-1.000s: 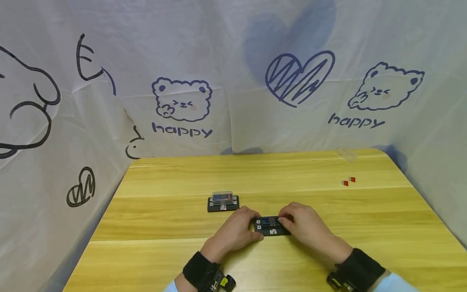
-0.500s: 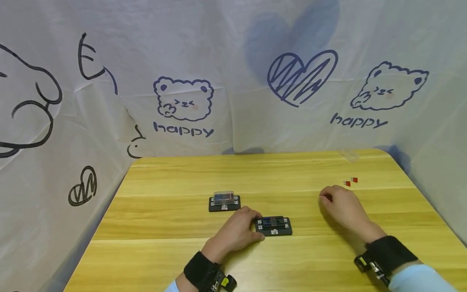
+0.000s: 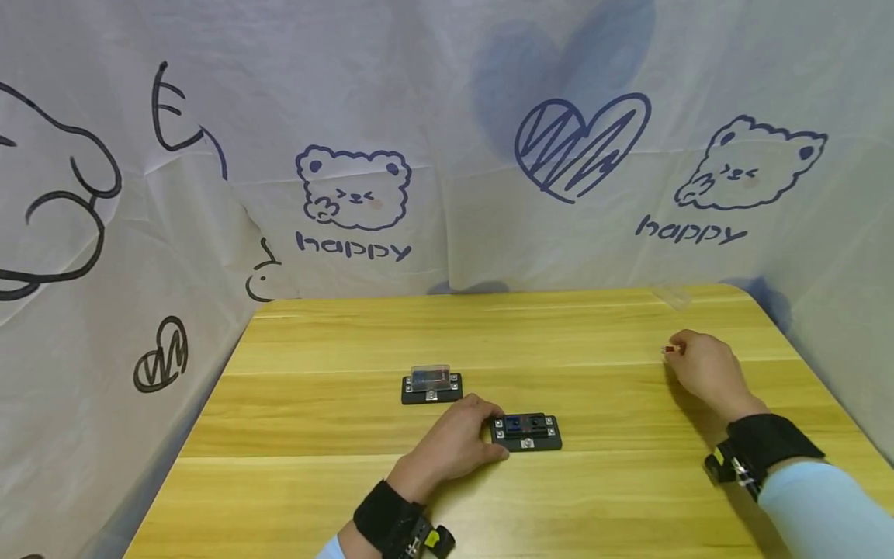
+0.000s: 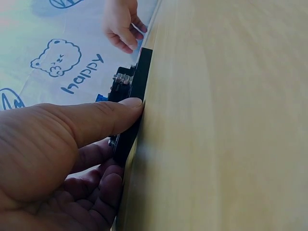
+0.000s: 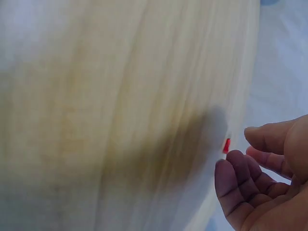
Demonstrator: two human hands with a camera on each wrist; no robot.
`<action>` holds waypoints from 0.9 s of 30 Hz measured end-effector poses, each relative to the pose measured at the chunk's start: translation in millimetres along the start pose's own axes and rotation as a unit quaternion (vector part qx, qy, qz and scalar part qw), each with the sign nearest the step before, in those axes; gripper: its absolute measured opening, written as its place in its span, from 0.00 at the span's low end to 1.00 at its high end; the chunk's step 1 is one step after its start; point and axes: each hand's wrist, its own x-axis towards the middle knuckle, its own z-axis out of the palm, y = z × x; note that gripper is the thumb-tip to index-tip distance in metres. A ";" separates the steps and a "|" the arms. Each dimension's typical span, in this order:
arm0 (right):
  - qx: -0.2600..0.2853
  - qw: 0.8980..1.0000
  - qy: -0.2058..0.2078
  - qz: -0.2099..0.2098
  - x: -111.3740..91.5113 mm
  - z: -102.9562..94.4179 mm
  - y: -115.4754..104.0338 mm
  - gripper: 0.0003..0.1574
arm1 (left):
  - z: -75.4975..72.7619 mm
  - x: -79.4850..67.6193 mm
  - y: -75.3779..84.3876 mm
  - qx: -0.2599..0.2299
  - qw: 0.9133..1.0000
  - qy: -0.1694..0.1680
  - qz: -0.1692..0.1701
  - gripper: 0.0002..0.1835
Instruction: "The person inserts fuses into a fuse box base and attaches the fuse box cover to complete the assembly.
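Right hand (image 3: 708,374) shifted outward to red pieces (image 5: 226,146), partly hidden — thumb, fingers parted; left hand (image 3: 449,441) pinching black block (image 3: 528,435).

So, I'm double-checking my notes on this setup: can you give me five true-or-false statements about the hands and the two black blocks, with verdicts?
1. The left hand grips the nearer black block. True.
2. Both blocks have clear covers on. False: only the farther block has a clear cover.
3. In the head view, the farther block lies to the right of the nearer one. False: it lies to the left.
4. The right hand is close to a red piece. True.
5. The right wrist view shows that hand's thumb pressed against its fingertips. False: a gap shows between them.
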 end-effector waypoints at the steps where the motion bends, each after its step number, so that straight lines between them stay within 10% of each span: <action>1: -0.002 1.000 -0.006 0.005 1.6 0.8 1.9 0.21 | 0.1 0.0 0.0 -0.001 1.000 0.001 0.001 0.29; 27: 0.007 0.998 -0.036 0.053 8.6 9.7 11.3 0.15 | -1.5 -1.2 1.6 -0.002 1.000 -0.004 -0.002 0.30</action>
